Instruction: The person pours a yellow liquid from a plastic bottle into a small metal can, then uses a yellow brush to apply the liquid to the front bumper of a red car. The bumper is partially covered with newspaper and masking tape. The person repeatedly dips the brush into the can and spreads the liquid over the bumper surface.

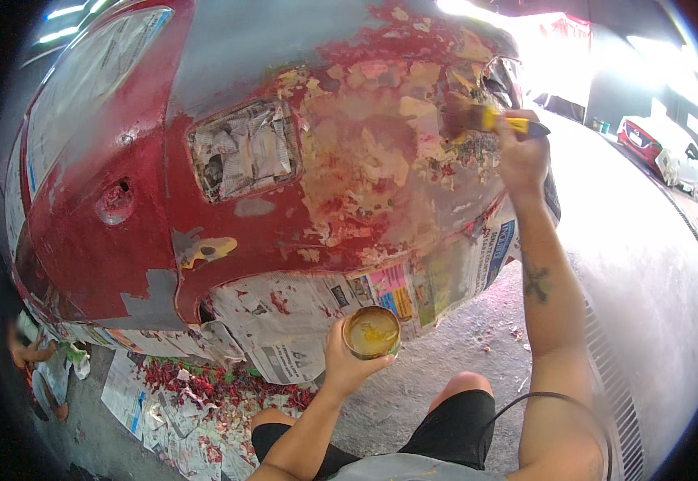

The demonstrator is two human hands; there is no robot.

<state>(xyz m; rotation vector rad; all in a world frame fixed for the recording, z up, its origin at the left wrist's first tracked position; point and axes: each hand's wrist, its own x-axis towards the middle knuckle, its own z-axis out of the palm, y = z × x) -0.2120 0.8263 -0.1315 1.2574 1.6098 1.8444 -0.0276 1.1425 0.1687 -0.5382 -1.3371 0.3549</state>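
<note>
My right hand (523,150) is closed around the yellow-and-black handle of a paintbrush (508,123). The brush's bristles lie over the rear side panel of a red car body (379,144), near its lamp opening; the tips are blurred. Old paint there is patchy, with tan, grey and red areas. Low in front of me, my left hand (349,358) holds a round open can (371,332) with yellowish liquid in it. Left of the patchy area, crumpled newspaper (243,150) fills a square opening in the panel. More newspaper (288,312) covers the wheel area and lower edge.
Red paint scrapings (222,388) lie on newspaper sheets (123,391) on the floor at lower left. Another person (36,355) is low down at the far left. A floor drain grate (613,385) runs at right, and a white and red car (661,150) stands farther back.
</note>
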